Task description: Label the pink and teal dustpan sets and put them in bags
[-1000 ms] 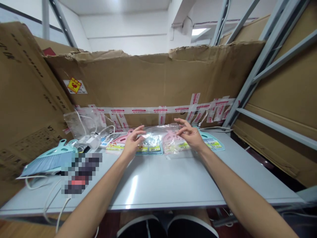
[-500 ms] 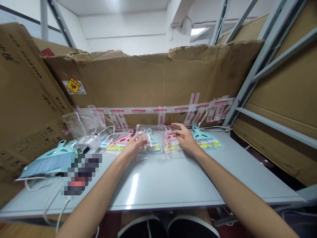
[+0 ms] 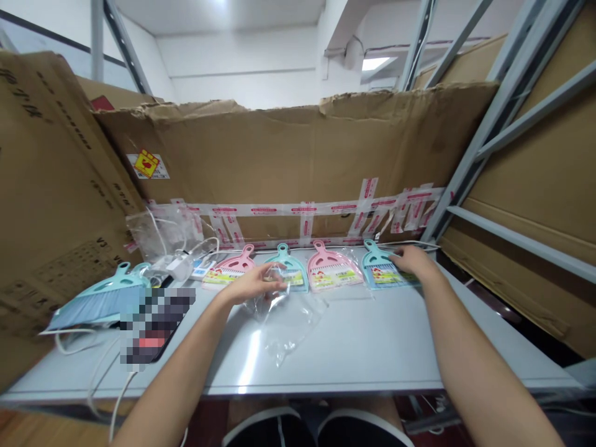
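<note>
Clear plastic bag pinched in left hand, looks empty, spread over pale grey table. Right hand open, fingers resting on teal dustpan, rightmost of four in row along back edge: pink, teal, pink, teal. All flat, side by side, handles toward cardboard sheet, each kept separate.

Crinkly clear plastic bag, glossy plastic dustpan, probably painted metal tabletop

Left hand palm-down, fingers loosely together; right hand farther right, palm down, fingers slightly curled.
</note>
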